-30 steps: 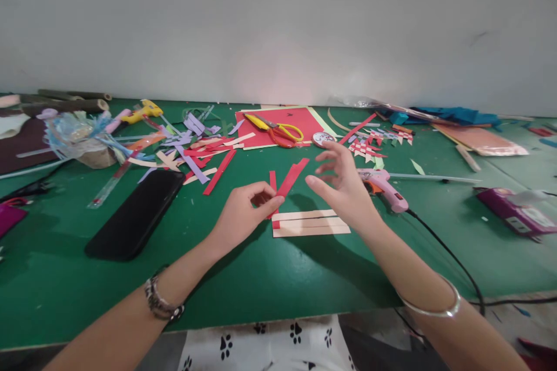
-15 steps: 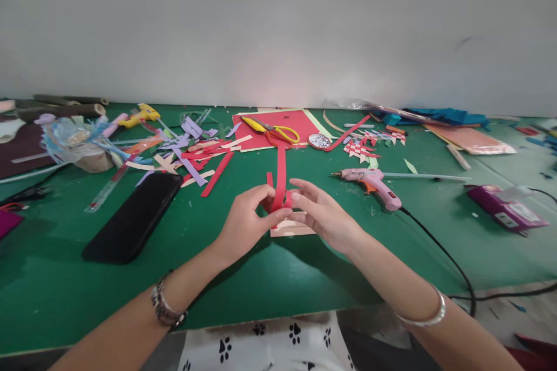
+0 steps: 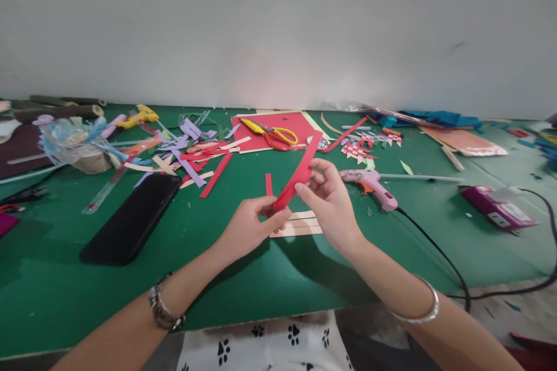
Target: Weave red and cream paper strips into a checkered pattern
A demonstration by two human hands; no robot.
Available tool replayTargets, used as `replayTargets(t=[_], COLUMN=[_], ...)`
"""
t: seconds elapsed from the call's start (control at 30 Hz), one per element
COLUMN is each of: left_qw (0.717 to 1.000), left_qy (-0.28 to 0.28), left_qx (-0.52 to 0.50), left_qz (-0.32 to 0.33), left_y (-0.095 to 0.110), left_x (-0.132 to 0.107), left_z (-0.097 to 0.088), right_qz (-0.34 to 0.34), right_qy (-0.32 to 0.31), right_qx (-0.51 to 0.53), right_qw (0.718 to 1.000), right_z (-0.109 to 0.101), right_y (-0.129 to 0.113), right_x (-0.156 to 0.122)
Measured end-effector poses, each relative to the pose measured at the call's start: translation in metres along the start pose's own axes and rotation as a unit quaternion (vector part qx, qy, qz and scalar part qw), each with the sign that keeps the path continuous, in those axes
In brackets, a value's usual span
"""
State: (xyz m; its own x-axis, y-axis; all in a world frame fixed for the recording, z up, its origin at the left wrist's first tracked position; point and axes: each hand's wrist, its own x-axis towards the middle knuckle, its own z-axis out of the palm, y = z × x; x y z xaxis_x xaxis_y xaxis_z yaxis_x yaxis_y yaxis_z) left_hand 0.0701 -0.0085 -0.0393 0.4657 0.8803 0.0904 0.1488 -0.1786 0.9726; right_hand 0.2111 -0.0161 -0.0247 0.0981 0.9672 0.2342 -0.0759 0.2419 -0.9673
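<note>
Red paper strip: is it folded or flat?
Folded: the red paper strip bends into a V at the left hand; the right hand pinches its longer arm.

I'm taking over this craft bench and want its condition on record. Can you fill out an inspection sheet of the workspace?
Surface: green table, with a bare patch near the front edge.
Job's things: red paper strip held slanting above the table; cream strips lie flat under the hands.
Clutter: paper scraps, scissors on a red sheet, black phone, pink glue gun.
Hands: left hand pinches the strip's lower end; right hand grips it higher up.
Cables: black cable runs from the pink glue gun past the front edge.
Surroundings: plain white wall.
</note>
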Motion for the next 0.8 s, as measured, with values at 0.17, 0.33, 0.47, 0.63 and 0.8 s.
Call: replayTargets(t=[0.17, 0.33, 0.47, 0.63, 0.8], left_qw=[0.996, 0.992, 0.991, 0.981, 0.982], left_qy=[0.065, 0.095, 0.092, 0.155, 0.164], left_qx=[0.045, 0.069, 0.077, 0.093, 0.067], left_qz=[0.034, 0.054, 0.066, 0.065, 0.058], left_y=[0.006, 0.010, 0.010, 0.006, 0.003], left_x=[0.001, -0.002, -0.003, -0.001, 0.000], left_z=[-0.010, -0.014, -0.011, -0.013, -0.016], right_qz=[-0.061, -0.065, -0.071, -0.075, -0.066], right_qy=[0.029, 0.037, 0.048, 0.041, 0.034], right_qx=[-0.028, -0.013, -0.029, -0.012, -0.032], right_qw=[0.997, 0.997, 0.996, 0.996, 0.997], right_z=[0.001, 0.001, 0.005, 0.011, 0.014], right_y=[-0.004, -0.007, -0.010, -0.009, -0.009], right_x=[0.004, 0.004, 0.002, 0.000, -0.003])
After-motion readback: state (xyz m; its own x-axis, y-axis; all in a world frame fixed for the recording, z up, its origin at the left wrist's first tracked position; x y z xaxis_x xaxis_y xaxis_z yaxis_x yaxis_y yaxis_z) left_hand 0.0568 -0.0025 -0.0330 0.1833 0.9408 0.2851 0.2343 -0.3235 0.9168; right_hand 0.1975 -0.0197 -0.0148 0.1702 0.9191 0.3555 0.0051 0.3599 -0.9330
